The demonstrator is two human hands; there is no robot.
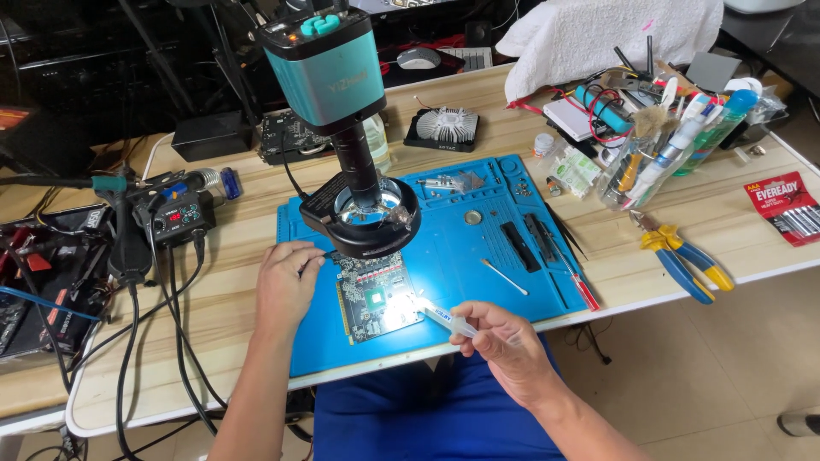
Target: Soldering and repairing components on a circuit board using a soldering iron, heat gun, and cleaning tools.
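Left hand: your left hand rests on the blue work mat, fingers curled and pinching a thin dark tool whose tip points at the top edge of the circuit board. What kind of tool it is cannot be told, since little of it shows.

Right hand: your right hand hovers over the near edge of the mat, fingers closed around a clear syringe. Its nozzle slants up and left toward the lower right corner of the board.

Circuit board: it lies flat on the left half of the mat, directly under the microscope's ring light, brightly lit, with a square chip near its middle.

Microscope: the teal camera head stands above the board on a black barrel (it hides the board's far edge from you).

Mat contents: a cotton swab lies just right of the board; black tweezers and a red-handled tool lie farther right.

Left of mat: a soldering station with cables running off the wooden table.

Right of mat: yellow-and-blue pliers, a clear cup of brushes and tools, a red pack of batteries.

Far side: a finned heatsink and a white towel.
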